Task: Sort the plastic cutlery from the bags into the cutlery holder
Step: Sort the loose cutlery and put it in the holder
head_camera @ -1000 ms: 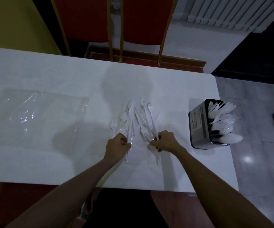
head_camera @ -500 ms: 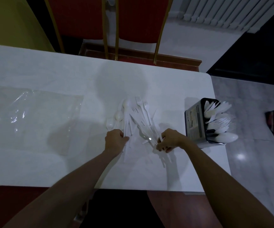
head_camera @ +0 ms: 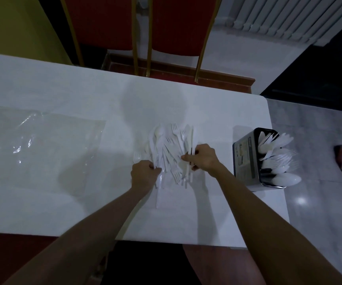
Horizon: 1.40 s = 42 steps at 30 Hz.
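Observation:
A loose pile of white plastic cutlery (head_camera: pixel 167 147), forks, spoons and knives, lies on the white table (head_camera: pixel 63 89) in front of me. My left hand (head_camera: pixel 143 173) grips the handles at the pile's near left edge. My right hand (head_camera: pixel 203 157) pinches a few long white handles at the pile's right side. A dark metal cutlery holder (head_camera: pixel 246 159) stands at the table's right edge, filled with white forks, spoons and knives that lean out to the right.
An empty clear plastic bag (head_camera: pixel 42 145) lies flat on the table's left part. Two red chairs with gold frames (head_camera: pixel 174 27) stand behind the far edge. Grey tiled floor (head_camera: pixel 320 202) lies to the right, with a white radiator beyond.
My right hand has moved up and a little left onto the pile's right side and now pinches upright handles. My left hand stays at the pile's near left.

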Each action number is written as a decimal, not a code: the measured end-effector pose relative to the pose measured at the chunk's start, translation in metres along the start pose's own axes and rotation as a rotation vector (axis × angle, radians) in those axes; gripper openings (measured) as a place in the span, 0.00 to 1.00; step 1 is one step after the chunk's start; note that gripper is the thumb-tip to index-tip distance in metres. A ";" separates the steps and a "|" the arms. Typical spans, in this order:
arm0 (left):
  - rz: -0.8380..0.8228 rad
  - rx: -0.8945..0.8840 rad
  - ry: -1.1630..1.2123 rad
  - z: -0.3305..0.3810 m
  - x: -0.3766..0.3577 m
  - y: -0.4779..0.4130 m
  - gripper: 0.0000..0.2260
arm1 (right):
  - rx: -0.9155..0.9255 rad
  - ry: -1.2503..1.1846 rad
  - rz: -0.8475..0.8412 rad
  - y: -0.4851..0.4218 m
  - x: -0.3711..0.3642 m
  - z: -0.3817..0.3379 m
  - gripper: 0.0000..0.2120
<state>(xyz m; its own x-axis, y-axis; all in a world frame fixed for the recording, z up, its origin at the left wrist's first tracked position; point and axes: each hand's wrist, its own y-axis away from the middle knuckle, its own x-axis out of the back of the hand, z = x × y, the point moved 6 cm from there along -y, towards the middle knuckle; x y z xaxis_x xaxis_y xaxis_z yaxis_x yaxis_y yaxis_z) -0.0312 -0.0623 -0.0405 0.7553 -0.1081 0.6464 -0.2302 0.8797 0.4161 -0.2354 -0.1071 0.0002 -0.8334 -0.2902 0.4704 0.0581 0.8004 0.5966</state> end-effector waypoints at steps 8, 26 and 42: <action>-0.039 0.038 -0.089 -0.004 0.000 -0.001 0.11 | -0.012 0.026 0.110 -0.007 -0.005 0.009 0.09; -0.183 0.002 -0.109 -0.010 -0.016 0.022 0.14 | 0.048 0.296 0.187 -0.025 -0.013 0.024 0.10; -0.232 0.034 -0.127 -0.005 -0.007 0.018 0.15 | -0.060 -0.133 0.158 -0.011 0.016 0.027 0.06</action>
<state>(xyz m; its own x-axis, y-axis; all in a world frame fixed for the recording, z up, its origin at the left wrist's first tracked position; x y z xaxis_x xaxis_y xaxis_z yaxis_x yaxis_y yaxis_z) -0.0378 -0.0436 -0.0404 0.7076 -0.3645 0.6053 -0.0820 0.8085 0.5828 -0.2641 -0.1065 -0.0170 -0.8764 -0.0885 0.4735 0.2232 0.7965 0.5619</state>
